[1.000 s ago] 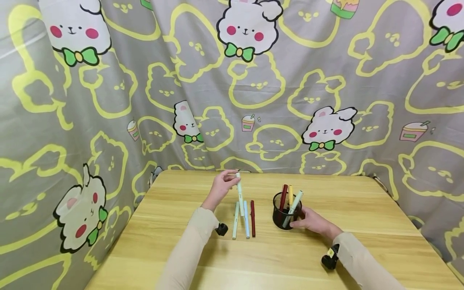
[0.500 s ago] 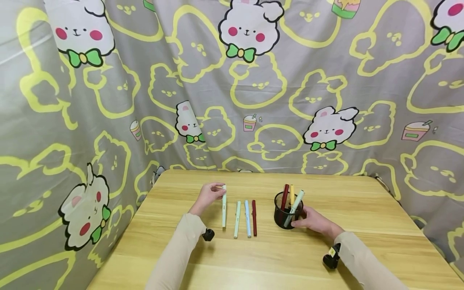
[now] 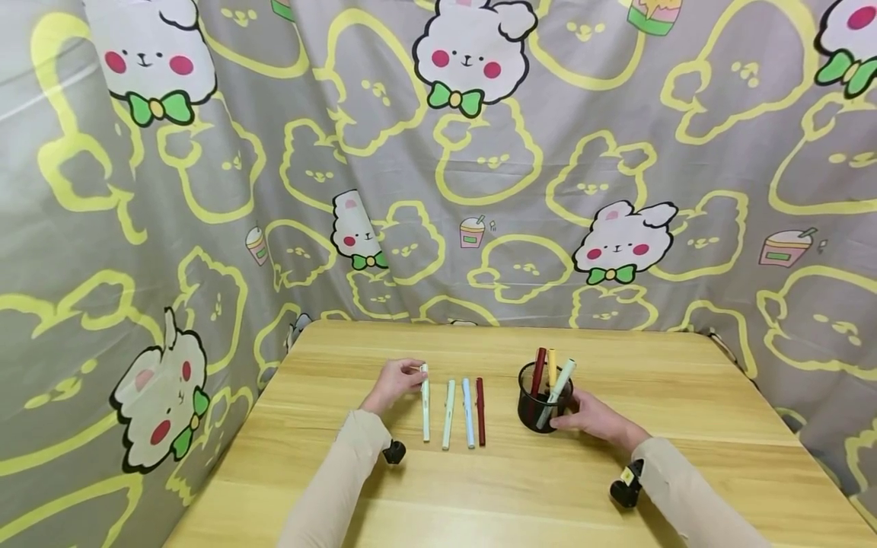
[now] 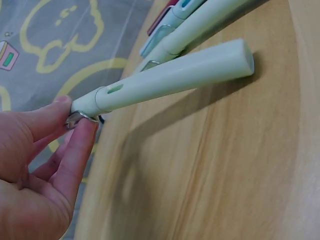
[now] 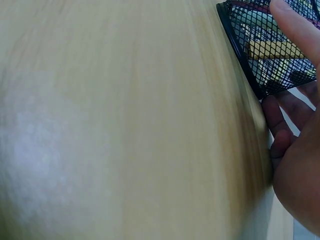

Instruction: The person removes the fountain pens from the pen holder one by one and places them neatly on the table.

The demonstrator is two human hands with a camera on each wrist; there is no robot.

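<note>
My left hand (image 3: 394, 383) pinches a pale green pen (image 3: 425, 415) by its clip end, between thumb and fingers. In the left wrist view the free end of this pen (image 4: 175, 77) points away from the hand, low over the wood, with its shadow beneath. To its right, a second pale green pen (image 3: 448, 415), a light blue pen (image 3: 469, 415) and a dark red pen (image 3: 481, 412) lie side by side. My right hand (image 3: 592, 415) holds the side of a black mesh pen cup (image 3: 530, 415); in the right wrist view its thumb lies along the mesh (image 5: 260, 75).
A dark red pen (image 3: 539, 371), a yellow pen (image 3: 552, 368) and a pale green pen (image 3: 565, 376) stand tilted in the cup. Behind the wooden table (image 3: 548, 487) hangs a grey patterned curtain (image 3: 425, 175), which also covers the left side.
The left hand has carried the pale green pen leftward from above the row, then lowered it to the row's left, slightly toward the near edge. The right hand stays at the cup.
</note>
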